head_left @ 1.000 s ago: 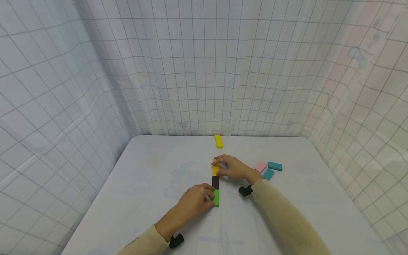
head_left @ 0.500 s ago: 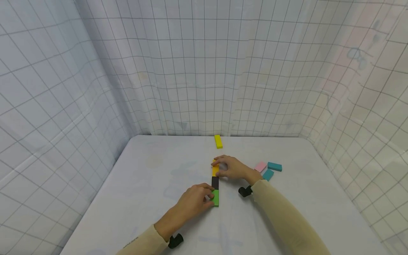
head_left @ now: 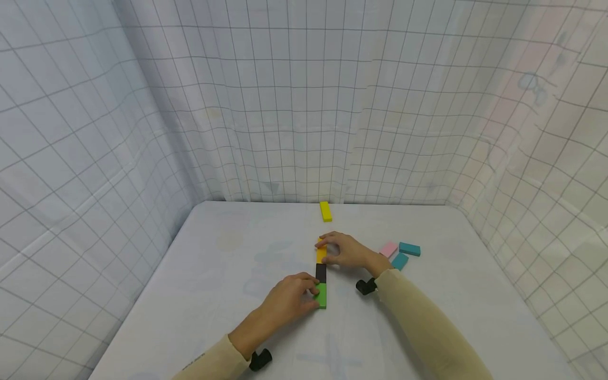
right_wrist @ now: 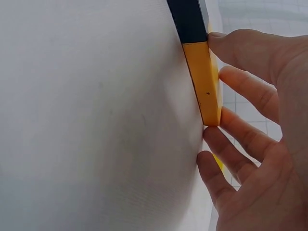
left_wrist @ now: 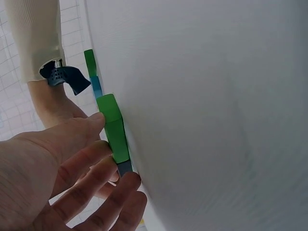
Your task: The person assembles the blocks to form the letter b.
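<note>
A green block (head_left: 322, 296), a black block (head_left: 321, 273) and an orange block (head_left: 321, 255) lie end to end in a straight row on the white table. My left hand (head_left: 286, 298) holds the green block from its left, thumb near the close end and fingers bent along it. In the left wrist view, its outer fingertips reach the dark block (left_wrist: 124, 167). From the right, my right hand (head_left: 348, 249) holds the orange block. The right wrist view has that thumb at the seam with the black block (right_wrist: 190, 21) and fingers around the orange block's (right_wrist: 204, 86) far end.
A yellow block (head_left: 325, 211) lies near the table's back edge. Right of my right hand are a pink block (head_left: 389, 249) and two teal blocks (head_left: 410, 249). Another green block (left_wrist: 90, 62) shows behind in the left wrist view. Gridded white curtains (head_left: 313, 132) surround the table.
</note>
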The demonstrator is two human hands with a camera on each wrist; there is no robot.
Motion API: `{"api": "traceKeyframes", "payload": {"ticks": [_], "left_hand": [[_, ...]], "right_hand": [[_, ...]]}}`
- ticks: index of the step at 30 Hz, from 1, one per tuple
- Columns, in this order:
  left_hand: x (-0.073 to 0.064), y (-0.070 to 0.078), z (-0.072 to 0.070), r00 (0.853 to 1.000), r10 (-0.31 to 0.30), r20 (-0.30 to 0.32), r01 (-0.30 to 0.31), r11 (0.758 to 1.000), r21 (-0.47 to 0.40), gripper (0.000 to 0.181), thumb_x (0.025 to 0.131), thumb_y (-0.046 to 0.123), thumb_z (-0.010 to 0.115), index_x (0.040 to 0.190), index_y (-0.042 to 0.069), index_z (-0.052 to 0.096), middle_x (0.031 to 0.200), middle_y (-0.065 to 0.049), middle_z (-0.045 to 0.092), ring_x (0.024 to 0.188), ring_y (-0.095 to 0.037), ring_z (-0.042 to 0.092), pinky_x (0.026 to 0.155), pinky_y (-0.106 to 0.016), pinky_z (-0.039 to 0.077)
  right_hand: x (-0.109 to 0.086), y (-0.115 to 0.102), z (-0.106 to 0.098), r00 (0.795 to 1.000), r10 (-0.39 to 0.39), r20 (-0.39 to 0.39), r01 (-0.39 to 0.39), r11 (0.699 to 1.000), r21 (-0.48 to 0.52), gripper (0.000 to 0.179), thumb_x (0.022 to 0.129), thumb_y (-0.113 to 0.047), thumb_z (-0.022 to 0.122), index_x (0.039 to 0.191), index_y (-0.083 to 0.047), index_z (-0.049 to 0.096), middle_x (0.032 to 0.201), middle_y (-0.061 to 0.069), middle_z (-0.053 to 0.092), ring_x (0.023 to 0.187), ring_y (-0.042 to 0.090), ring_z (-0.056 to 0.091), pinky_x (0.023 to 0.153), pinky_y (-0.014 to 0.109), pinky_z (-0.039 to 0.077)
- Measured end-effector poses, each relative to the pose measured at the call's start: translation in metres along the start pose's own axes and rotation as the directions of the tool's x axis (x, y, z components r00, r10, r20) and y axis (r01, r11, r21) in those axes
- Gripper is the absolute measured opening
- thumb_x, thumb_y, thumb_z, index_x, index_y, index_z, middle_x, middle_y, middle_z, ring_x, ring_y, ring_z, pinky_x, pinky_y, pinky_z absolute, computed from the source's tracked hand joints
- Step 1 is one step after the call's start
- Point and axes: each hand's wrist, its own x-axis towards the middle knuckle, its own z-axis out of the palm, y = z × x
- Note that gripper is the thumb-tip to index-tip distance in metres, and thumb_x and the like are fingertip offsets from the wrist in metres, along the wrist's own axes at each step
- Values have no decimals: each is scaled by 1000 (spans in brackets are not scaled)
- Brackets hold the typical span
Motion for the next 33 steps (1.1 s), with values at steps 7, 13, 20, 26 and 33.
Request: {"api": "traceKeyframes", "payload": {"ticks": [7,13,20,26,33], "left_hand": [[-1,1,-1,1000,1,-2,-1,1000,-6,16,96,14,97,109,7,89,136,-8,85,128,-31,82,112,-52,67],[-2,1,-1,1000,3,-5,-3,1000,-7,17,96,15,97,109,7,89,136,-8,85,128,-31,81,112,-52,67],[-2,1,-1,1000,-6,3,6,1000,-11,18,95,15,99,108,8,89,136,-7,85,127,-29,82,111,-50,67],[-2,1,0,1000,-6,12,6,1000,-2,17,96,16,98,108,8,89,135,-6,85,126,-28,82,110,-48,68],[0,3,-3,1000,-1,12,1,1000,10,18,95,17,99,107,10,89,135,-5,85,124,-27,82,108,-46,69]], "right_hand": [[0,-3,-2,1000,4,10,-3,1000,-18,45,111,-30,82,153,-16,76,177,16,57,168,43,50,141,68,38],[1,0,-2,1000,3,19,-2,1000,-30,45,111,-31,83,154,-17,75,178,16,56,169,42,49,141,68,37],[3,1,-3,1000,-2,24,3,1000,-21,47,111,-31,83,154,-17,74,178,17,56,169,44,49,141,69,37],[5,1,-6,1000,-3,13,3,1000,-24,50,110,-30,83,157,-15,73,178,17,56,168,43,50,141,68,38],[8,5,-10,999,-15,-47,12,999,-49,51,112,-32,82,157,-13,72,175,18,59,166,43,53,139,68,41]]}}
